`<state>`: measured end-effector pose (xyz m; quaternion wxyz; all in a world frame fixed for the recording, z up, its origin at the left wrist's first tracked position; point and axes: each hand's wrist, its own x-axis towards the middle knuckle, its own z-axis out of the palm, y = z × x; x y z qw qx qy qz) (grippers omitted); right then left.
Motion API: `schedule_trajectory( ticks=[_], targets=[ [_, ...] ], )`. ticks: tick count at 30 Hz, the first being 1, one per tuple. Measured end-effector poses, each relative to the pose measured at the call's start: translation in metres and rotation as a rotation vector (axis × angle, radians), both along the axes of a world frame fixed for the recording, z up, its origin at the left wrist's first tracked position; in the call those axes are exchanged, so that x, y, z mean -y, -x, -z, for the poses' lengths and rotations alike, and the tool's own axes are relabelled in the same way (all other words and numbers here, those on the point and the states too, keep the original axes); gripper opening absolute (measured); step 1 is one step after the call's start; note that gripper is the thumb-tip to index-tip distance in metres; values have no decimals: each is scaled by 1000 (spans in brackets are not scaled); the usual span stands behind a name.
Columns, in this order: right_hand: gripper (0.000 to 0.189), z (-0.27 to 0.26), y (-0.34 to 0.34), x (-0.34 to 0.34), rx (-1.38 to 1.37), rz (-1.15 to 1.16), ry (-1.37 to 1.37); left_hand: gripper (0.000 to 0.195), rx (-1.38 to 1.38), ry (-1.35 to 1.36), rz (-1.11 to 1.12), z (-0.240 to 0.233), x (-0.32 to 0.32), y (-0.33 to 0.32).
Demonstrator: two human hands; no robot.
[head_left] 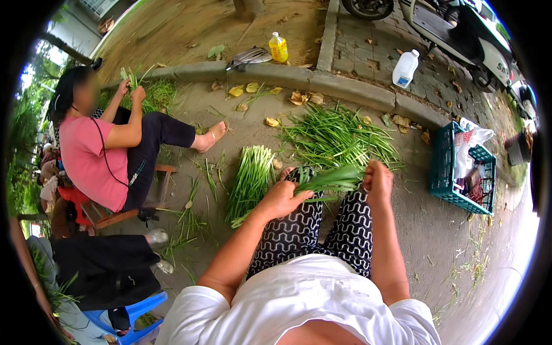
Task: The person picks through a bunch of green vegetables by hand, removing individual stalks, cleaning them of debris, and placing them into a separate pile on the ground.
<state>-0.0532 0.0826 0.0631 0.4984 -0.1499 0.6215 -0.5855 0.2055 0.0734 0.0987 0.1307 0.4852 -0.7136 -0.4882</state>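
My left hand (282, 200) grips a bunch of long green leaves, likely garlic chives (334, 181), above my knees. At the bunch's other end is my right hand (378, 181), its fingers curled in at the leaf ends; whether they hold any leaves is hard to tell. Beyond my hands, a loose pile of green stalks (340, 136) lies spread on the ground. To the left of it rests a neat stack of stalks (250, 181), pale ends pointing away from me.
A person in a pink shirt (92, 151) sits at left, holding stalks. A blue plastic stool (146, 307) is at lower left. At right stands a teal plastic crate (442, 166) with bags. Past the kerb (353, 90) are a white jug (405, 69), a yellow bottle (278, 48) and a scooter (465, 47).
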Motion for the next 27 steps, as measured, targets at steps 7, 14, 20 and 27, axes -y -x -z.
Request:
schedule_trajectory(
  ticks=[7,14,20,27],
  targets=[
    [23,-5,61,-21,-7,123,71,30,-487,-523,-183,-9,-7,-44],
    [30,23,102,-42,-477,153,93,40,-493,-603,-164,-11,-6,-63],
    [29,-6,42,-38,-409,-32,223,41,-478,-612,-172,-6,-9,-58],
    [68,-35,-43,-31,-232,-524,111,36,-426,-649,-66,-9,-7,-35]
  ],
)
